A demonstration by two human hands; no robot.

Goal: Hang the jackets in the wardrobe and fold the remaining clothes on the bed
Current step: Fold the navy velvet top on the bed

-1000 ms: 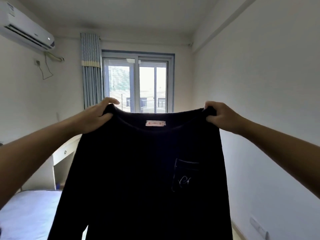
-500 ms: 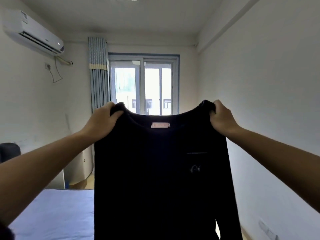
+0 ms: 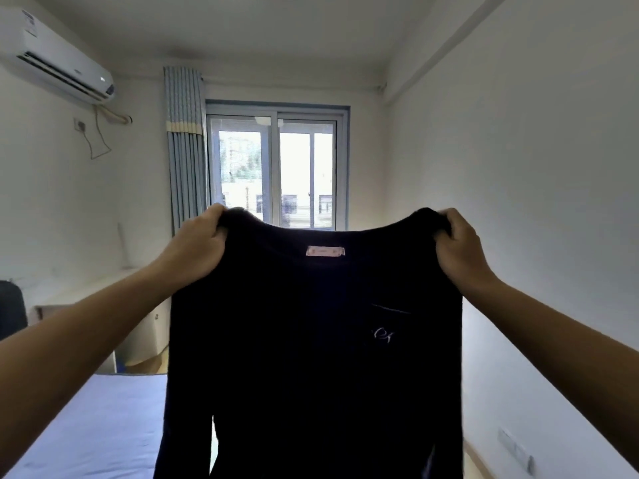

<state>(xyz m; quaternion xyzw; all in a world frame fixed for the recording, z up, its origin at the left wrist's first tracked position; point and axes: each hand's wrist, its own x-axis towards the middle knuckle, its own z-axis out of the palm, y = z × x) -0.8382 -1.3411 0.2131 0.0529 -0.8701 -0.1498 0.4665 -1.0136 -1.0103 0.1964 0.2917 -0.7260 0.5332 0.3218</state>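
Two bare forearms reach forward from the bottom corners of the view. The left hand (image 3: pixel 197 247) grips one shoulder of a dark long-sleeved top (image 3: pixel 311 357), fingers curled into the fabric, and the right hand (image 3: pixel 460 250) grips the other shoulder the same way. The top hangs spread between the hands, held up in the air, its neckline sagging in a shallow curve and its body dropping past the lower edge of the view. A small pink label (image 3: pixel 325 251) sits just under the neckline, and a chest pocket (image 3: pixel 383 335) with pale stitching shows on the right side.

Below and behind the top, to the left, lies the bed (image 3: pixel 103 426) with a pale blue sheet. Beyond it a white table (image 3: pixel 86 299) stands against the left wall, with a dark chair (image 3: pixel 12 309) at the view's left edge. On the far wall a striped curtain (image 3: pixel 185 146) hangs just left of the window (image 3: pixel 276 171). An air conditioner (image 3: pixel 55 57) is mounted high on the left wall.
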